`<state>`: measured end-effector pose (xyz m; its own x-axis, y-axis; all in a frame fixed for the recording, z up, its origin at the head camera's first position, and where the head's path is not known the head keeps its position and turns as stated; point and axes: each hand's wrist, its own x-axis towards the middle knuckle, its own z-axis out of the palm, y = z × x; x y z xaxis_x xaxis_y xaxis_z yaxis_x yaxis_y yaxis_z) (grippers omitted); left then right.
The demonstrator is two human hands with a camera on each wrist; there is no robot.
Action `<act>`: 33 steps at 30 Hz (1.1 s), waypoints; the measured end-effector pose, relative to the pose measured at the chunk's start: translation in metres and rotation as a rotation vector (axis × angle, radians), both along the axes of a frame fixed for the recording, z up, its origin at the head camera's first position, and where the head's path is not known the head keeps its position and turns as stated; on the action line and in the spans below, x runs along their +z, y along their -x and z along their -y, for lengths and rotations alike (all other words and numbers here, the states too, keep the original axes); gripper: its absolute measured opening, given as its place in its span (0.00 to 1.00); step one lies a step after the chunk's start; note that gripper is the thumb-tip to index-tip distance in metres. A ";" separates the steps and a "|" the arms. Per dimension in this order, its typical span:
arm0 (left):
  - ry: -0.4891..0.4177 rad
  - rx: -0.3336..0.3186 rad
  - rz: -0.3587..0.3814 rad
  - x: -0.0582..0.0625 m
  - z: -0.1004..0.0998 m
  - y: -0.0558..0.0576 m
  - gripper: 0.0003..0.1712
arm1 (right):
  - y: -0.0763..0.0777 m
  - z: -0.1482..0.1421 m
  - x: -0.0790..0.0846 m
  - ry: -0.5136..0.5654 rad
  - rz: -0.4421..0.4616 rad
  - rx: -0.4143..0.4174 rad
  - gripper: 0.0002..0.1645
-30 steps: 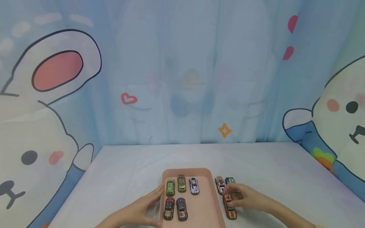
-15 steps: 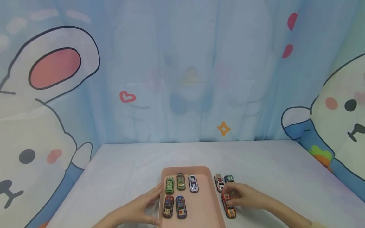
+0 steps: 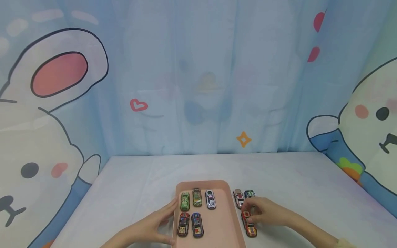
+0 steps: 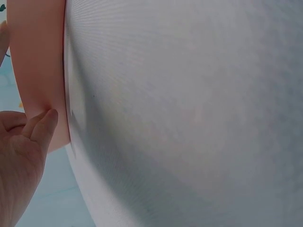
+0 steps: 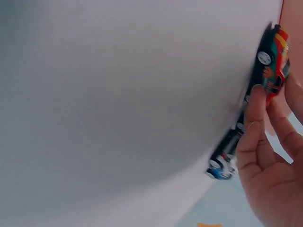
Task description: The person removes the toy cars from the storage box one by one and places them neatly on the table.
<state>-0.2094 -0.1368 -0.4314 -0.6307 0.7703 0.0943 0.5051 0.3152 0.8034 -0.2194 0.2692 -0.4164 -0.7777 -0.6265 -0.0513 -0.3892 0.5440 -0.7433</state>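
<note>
My right hand (image 3: 273, 213) pinches a red and yellow toy car (image 3: 250, 230) between thumb and fingers, just right of the pink tray (image 3: 222, 224). In the right wrist view the same toy car (image 5: 281, 47) shows its green side and black wheels. My left hand (image 3: 150, 225) rests its spread fingers and thumb against the tray's left wall; the left wrist view shows fingertips (image 4: 47, 124) touching that wall. Inside the tray, a light green car (image 3: 184, 201), a darker green car (image 3: 196, 197) and a white-purple car (image 3: 210, 199) stand above a black-red car (image 3: 183, 224) and a blue car (image 3: 197, 225).
Beyond my right hand, a white and red toy car (image 3: 238, 198) and a green-blue one (image 3: 249, 194), partly hidden, stand by the tray. A white cloth (image 3: 136, 186) covers the table. Behind it hangs a blue printed curtain (image 3: 204, 131).
The view has shifted slightly. Both hands keep about the same places, the right one still on the red and yellow toy car and the left one at the tray's wall.
</note>
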 end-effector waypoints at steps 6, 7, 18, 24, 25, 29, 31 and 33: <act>0.003 0.008 0.015 0.000 0.000 0.002 0.62 | 0.004 0.018 0.035 -0.123 -0.206 -0.014 0.13; 0.003 0.009 0.016 0.000 0.000 0.002 0.62 | 0.006 0.023 0.042 -0.128 -0.241 -0.016 0.13; 0.002 0.001 0.003 -0.002 0.001 0.002 0.59 | 0.037 0.082 0.057 -0.128 -0.315 -0.003 0.23; 0.002 -0.001 0.012 -0.003 0.000 0.002 0.59 | 0.047 0.091 0.035 -0.093 -0.253 -0.003 0.22; 0.000 -0.005 0.009 -0.002 0.000 0.002 0.59 | 0.048 0.091 0.032 -0.086 -0.253 -0.003 0.22; -0.004 -0.007 0.009 -0.001 0.000 0.001 0.60 | 0.050 0.092 0.025 -0.069 -0.274 -0.004 0.22; -0.005 -0.006 0.010 0.000 0.000 0.001 0.59 | 0.051 0.093 0.023 -0.071 -0.285 -0.007 0.22; -0.005 -0.003 0.015 0.000 0.000 0.001 0.59 | 0.051 0.094 0.021 -0.076 -0.282 -0.014 0.23</act>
<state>-0.2104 -0.1366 -0.4315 -0.6297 0.7718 0.0885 0.4937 0.3097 0.8126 -0.2702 0.1747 -0.3955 -0.7766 -0.6182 0.1215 -0.5666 0.6010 -0.5636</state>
